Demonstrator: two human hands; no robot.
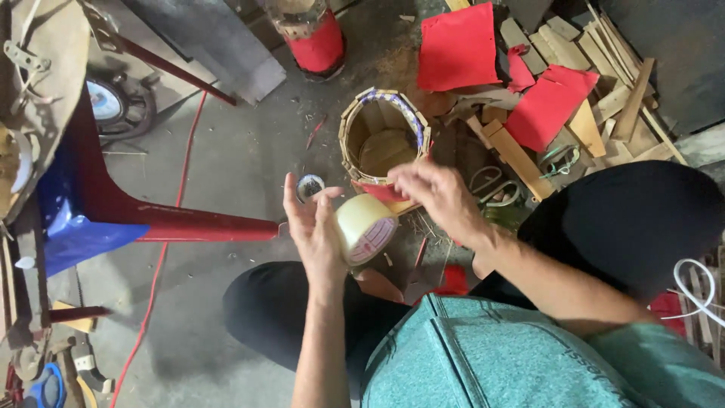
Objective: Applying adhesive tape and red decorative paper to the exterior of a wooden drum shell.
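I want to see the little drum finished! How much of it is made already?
The round wooden-slat barrel already stands joined up on the floor, with patterned tape along its rim. Right now the left hand holds a roll of clear tape while the right hand picks at its end. Red paper sheets lie loose beside wood scraps, and most of the barrel's outside looks bare.

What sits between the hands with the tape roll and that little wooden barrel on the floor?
Nothing visible. The left hand holds the tape roll; the right hand hovers just in front of the wooden barrel, with only its red strip near.
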